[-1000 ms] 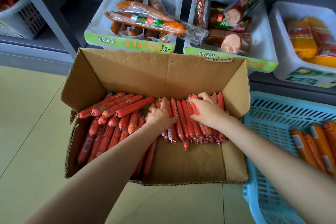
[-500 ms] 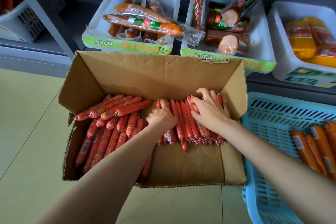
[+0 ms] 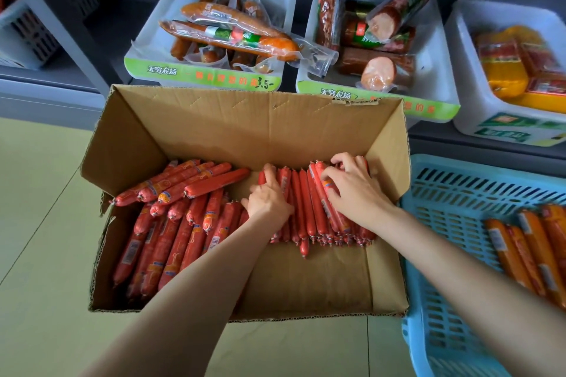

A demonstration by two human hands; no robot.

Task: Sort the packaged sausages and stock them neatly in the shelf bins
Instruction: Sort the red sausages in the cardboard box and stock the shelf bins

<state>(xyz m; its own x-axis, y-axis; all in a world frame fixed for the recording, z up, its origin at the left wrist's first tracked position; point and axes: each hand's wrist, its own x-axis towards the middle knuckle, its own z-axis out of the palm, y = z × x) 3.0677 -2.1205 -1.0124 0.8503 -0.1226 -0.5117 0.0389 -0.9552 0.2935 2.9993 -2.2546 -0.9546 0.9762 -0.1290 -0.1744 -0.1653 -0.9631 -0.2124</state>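
With both hands bracketing the thin sausages [image 3: 309,205] by the cardboard box's [image 3: 245,119] right wall, we squeeze them level; the left hand [image 3: 269,200] curls round the row's left side, and the right hand [image 3: 356,188] grips its right side; we lift only once the ends line up.

Matt corrugated cardboard box [image 3: 214,131], glossy plastic-wrapped sausages [image 3: 306,205], smooth white plastic bins [image 3: 441,76], perforated blue plastic basket [image 3: 453,193]

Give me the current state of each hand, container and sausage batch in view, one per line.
Brown cardboard box: open, flaps up, partly filled.
Thin red sausages: lined up side by side in the box.
Thicker red sausages: loosely piled at the box's left.
Left hand: gripping the row's left end.
Right hand: gripping its right end.
Blue plastic basket: holds orange sausages.
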